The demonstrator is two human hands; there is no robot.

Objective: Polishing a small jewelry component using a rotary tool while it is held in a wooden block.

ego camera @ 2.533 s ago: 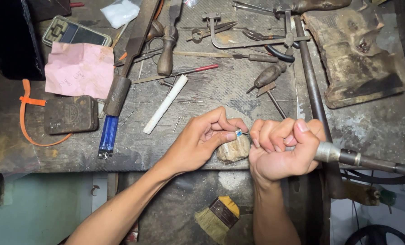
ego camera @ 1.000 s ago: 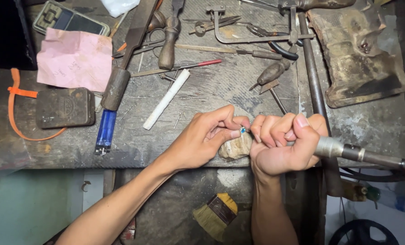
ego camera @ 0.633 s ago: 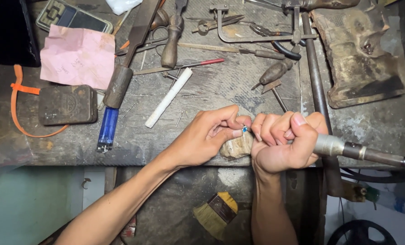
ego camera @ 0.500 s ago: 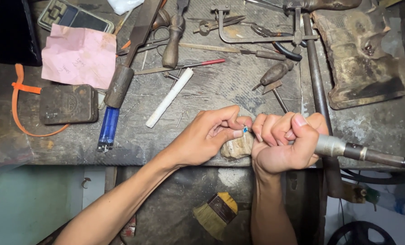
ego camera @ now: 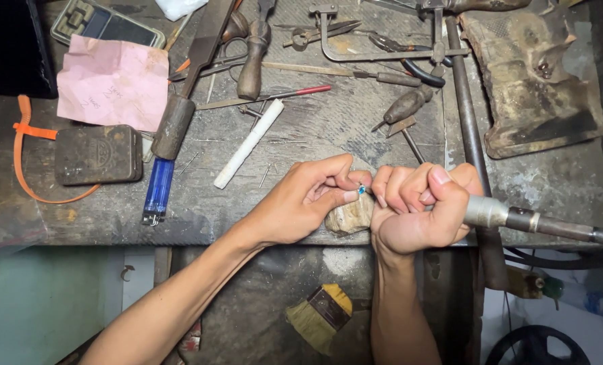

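My left hand (ego camera: 301, 206) pinches a small blue stone piece (ego camera: 361, 191) between thumb and fingertips, over the worn bench peg (ego camera: 349, 216). My right hand (ego camera: 420, 209) is fisted tight around the rotary handpiece (ego camera: 511, 217), its tip hidden behind my knuckles at the stone. Beyond my left fingers lie a white stick (ego camera: 249, 144) and a blue lighter (ego camera: 158, 189); a brush (ego camera: 318, 316) sits below my wrists.

Hands meet at the surface's (ego camera: 301, 135) near edge, tools spread behind.

The wooden peg (ego camera: 349, 216) sits under both hands at the centre. At ten o'clock lie the tin (ego camera: 99, 154), lighter (ego camera: 158, 190) and paper (ego camera: 112, 84); at twelve, the chalk stick (ego camera: 249, 143) and files (ego camera: 193, 74); at five, below the edge, the brush (ego camera: 318, 316).
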